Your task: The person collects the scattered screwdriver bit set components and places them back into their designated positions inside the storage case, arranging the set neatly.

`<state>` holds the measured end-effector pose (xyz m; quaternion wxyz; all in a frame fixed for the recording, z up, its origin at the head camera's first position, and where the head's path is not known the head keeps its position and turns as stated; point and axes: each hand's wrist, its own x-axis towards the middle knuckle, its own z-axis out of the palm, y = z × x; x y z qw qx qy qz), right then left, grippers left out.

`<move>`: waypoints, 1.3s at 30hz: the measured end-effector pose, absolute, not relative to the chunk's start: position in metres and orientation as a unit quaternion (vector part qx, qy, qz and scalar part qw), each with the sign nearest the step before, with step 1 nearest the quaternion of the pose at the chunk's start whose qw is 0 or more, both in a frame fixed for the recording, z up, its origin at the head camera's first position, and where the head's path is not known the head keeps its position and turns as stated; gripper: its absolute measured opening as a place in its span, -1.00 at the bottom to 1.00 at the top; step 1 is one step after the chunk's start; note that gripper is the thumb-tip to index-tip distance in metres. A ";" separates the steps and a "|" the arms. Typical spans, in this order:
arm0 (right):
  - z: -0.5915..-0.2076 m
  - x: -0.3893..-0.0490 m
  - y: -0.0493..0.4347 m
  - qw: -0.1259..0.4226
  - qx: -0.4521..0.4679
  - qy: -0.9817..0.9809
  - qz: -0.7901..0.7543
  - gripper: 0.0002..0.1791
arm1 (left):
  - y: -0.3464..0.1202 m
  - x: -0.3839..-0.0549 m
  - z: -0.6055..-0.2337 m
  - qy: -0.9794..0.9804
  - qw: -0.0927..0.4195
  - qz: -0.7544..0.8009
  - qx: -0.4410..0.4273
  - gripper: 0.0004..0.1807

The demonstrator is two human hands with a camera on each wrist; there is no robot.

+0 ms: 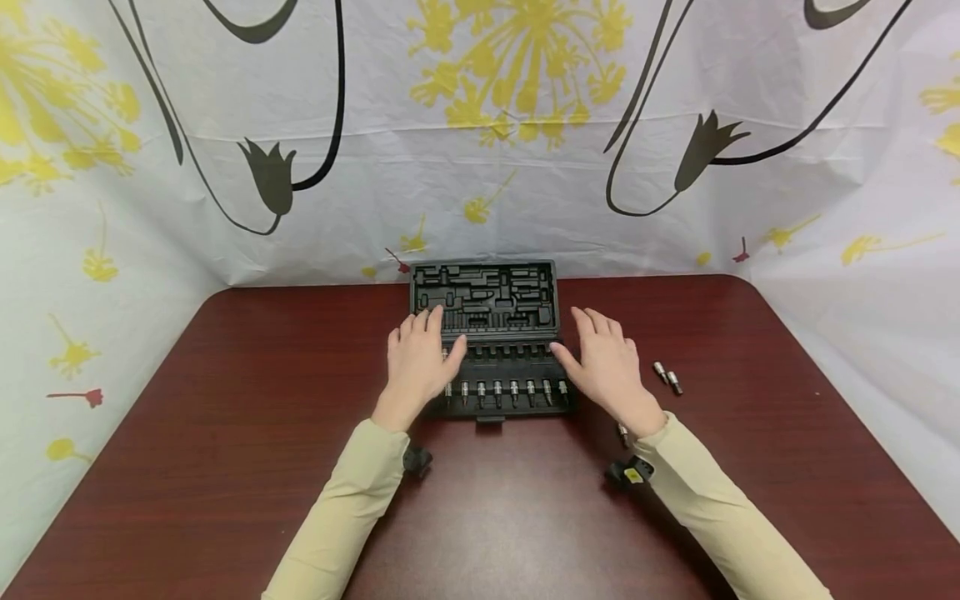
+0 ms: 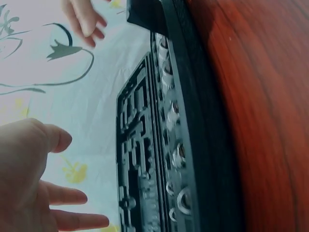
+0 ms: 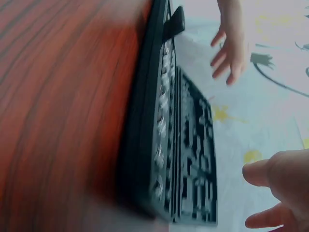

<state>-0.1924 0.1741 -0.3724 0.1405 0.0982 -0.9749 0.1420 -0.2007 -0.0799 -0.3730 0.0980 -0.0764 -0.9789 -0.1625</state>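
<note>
A black plastic tool case [image 1: 487, 362] lies unfolded on the table, its lid leaning back toward the wall cloth. Along its near half runs a row of silver bit sockets [image 1: 497, 390]. The left hand [image 1: 417, 358] is held over the case's left side, fingers spread and holding nothing. Over the right edge hovers the right hand [image 1: 604, 360], its fingers also extended with nothing in them. In the left wrist view the socket row [image 2: 178, 154] shows close up behind the case's front wall. The right wrist view shows the moulded lid [image 3: 197, 150] with its shaped recesses.
Two loose bit sockets [image 1: 667, 377] lie on the table right of the case. Another socket [image 1: 623, 433] is partly covered by the right wrist. A patterned cloth [image 1: 495, 200] hangs behind the dark red table [image 1: 247, 400]. Each wrist carries a small camera.
</note>
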 end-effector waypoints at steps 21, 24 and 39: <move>-0.379 -0.187 0.268 0.180 0.050 -0.960 0.209 -0.85 | -0.126 -0.204 -0.385 -0.958 0.066 -0.280 -0.014 -0.70; -0.381 -0.185 0.280 0.155 0.040 -0.965 0.206 -0.84 | -0.130 -0.205 -0.388 -0.953 0.043 -0.299 -0.006 -0.73; -0.392 -0.182 0.309 0.068 0.002 -0.979 0.190 -0.80 | -0.142 -0.210 -0.402 -0.916 -0.021 -0.400 0.025 -0.89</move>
